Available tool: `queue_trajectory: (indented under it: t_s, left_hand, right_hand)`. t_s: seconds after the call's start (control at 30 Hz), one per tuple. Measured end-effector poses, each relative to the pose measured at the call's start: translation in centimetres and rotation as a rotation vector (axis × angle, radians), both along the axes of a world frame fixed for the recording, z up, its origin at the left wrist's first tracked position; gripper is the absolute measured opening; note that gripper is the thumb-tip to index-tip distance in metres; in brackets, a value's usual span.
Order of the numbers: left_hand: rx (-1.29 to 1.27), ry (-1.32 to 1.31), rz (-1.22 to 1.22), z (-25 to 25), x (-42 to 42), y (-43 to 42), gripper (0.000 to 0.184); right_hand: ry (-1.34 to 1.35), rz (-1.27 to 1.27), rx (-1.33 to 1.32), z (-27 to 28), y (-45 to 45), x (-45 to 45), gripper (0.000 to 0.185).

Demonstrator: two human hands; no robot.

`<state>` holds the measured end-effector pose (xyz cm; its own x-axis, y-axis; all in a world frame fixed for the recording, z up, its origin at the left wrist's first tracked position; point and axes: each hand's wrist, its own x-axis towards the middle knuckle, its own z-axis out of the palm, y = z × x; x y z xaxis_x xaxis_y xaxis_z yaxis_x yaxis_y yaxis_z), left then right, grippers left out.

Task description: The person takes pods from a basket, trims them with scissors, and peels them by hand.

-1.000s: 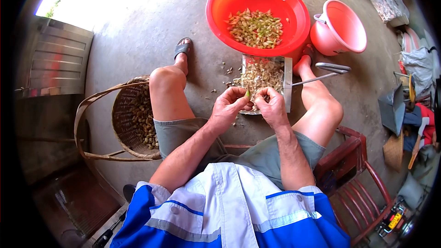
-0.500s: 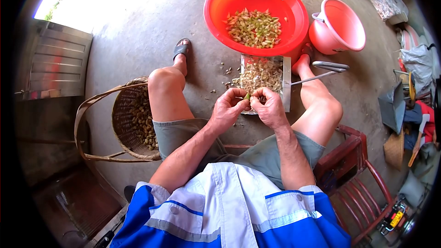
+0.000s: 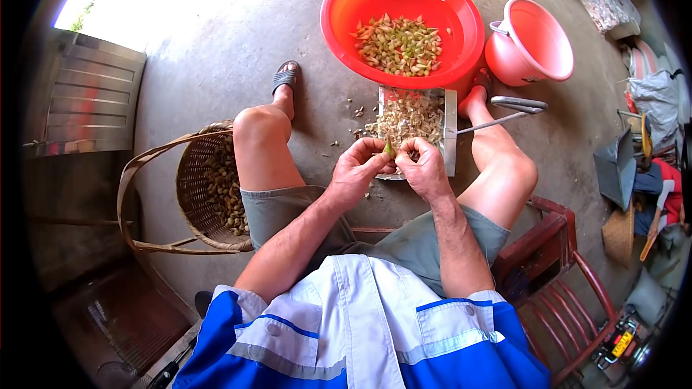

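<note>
Between my two hands is a small pointed green clove (image 3: 389, 149) that looks like garlic. My left hand (image 3: 358, 170) pinches it between thumb and fingertips. My right hand (image 3: 424, 173) has its thumb and fingers closed against the clove's other side. Just beyond the hands lies a metal dustpan (image 3: 449, 145) heaped with pale dry peelings (image 3: 414, 117). Behind it stands a wide red basin (image 3: 461, 29) holding many pale and greenish cloves (image 3: 398, 45). By my left knee, a woven basket (image 3: 189, 186) contains brownish unpeeled cloves (image 3: 225, 191).
A pink bucket (image 3: 537, 39) stands right of the basin. The dustpan's handle (image 3: 497, 121) reaches over my right leg. At the lower right is a reddish wooden chair (image 3: 559, 295). Scraps of peel (image 3: 358, 111) lie on the concrete floor, and clutter lines the right wall.
The green clove now points more upright between my fingertips, and more of it shows. A pale scrap appears lower, below the hands. Both hands stay in nearly the same place.
</note>
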<state>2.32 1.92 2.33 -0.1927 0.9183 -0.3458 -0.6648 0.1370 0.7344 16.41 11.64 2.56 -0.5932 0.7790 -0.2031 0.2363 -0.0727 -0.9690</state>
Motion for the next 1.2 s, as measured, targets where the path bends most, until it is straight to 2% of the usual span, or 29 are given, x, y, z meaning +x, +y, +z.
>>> queue_trajectory:
  t_s: [0.13,0.33,0.43,0.63,0.73,1.13,1.2]
  left_hand:
    - [0.012,-0.081,0.048,0.1,0.2,0.1,0.025]
    - [0.017,-0.045,0.024,-0.7,-0.2,0.0,0.03]
    - [0.027,-0.008,0.053,-1.1,0.0,0.0,0.029]
    - [-0.001,0.128,0.04,-0.5,0.2,0.1,0.025]
    - [0.005,0.083,0.018,-0.8,-0.2,0.0,0.022]
    - [-0.014,-0.153,0.025,0.5,-0.3,0.2,0.023]
    - [-0.006,-0.12,0.047,0.5,0.0,0.3,0.023]
  right_hand:
    - [0.08,-0.059,-0.129,-0.3,-0.2,-0.3,0.008]
    - [0.198,-0.084,-0.239,0.8,0.0,-0.5,0.011]
    - [0.195,-0.023,-0.151,1.0,-0.3,-0.8,0.012]
    - [0.133,0.0,-0.164,0.4,-0.4,-0.6,0.01]
    - [0.106,0.024,-0.017,0.1,-0.5,-0.6,0.01]
    - [0.114,-0.086,-0.128,0.0,-0.6,-0.5,0.008]
    - [0.111,-0.082,-0.094,0.2,-0.6,-0.5,0.008]
